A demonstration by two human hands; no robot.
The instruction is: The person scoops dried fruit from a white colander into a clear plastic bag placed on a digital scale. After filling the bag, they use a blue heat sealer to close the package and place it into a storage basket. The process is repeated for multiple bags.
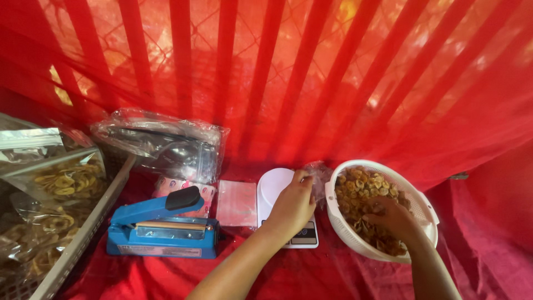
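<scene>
Sunlit red cloth (pixel 311 78) hangs in folds behind, with more red cloth (pixel 488 244) covering the table.

Head camera, looking down, close over red-draped table (pixel 311 278)

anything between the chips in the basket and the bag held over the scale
Nothing visible. The right hand is in the chips inside the white basket; the left hand holds the clear bag over the scale, right beside the basket's rim, with no object in between.
</scene>
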